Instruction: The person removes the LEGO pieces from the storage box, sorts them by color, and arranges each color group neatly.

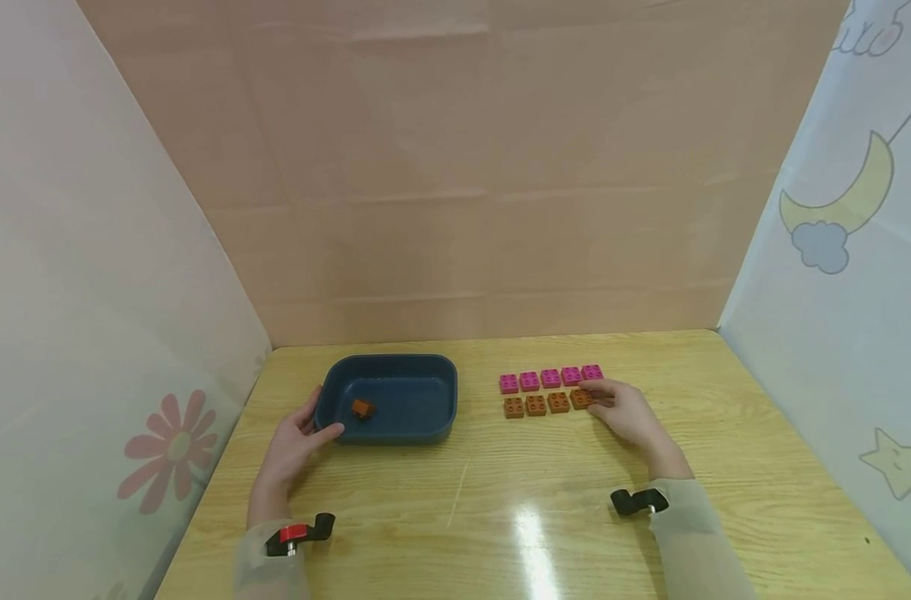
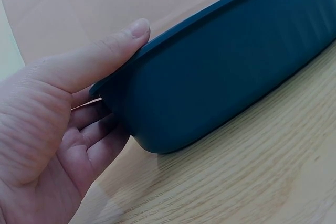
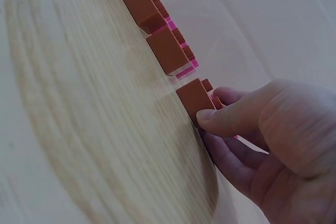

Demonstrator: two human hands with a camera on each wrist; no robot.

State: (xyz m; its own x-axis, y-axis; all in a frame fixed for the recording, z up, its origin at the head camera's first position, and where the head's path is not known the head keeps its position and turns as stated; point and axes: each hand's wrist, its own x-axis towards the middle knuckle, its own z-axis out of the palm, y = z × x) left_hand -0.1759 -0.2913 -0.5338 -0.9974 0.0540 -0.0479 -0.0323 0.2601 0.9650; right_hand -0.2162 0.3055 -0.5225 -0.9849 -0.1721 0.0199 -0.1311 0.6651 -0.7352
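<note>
My left hand (image 1: pixel 291 446) holds the left end of a dark blue rectangular tub (image 1: pixel 413 437). In the left wrist view its thumb lies on the rim and the other fingers are against the outer wall. One orange-brown toy brick (image 1: pixel 362 408) lies inside the tub. My right hand (image 1: pixel 629 414) pinches the rightmost orange-brown toy brick (image 3: pixel 193 99) of the front row, thumb on its near face. That brick appears at or just above the table; any gap is unclear. The other fingertips are partly hidden behind it.
Several more orange-brown bricks (image 1: pixel 536 406) stand in the front row, left of the held one. Behind them runs a row of several pink bricks (image 1: pixel 550 378). The wooden table (image 1: pixel 440 517) meets a brown backdrop (image 1: pixel 485 250) at the rear and patterned side panels.
</note>
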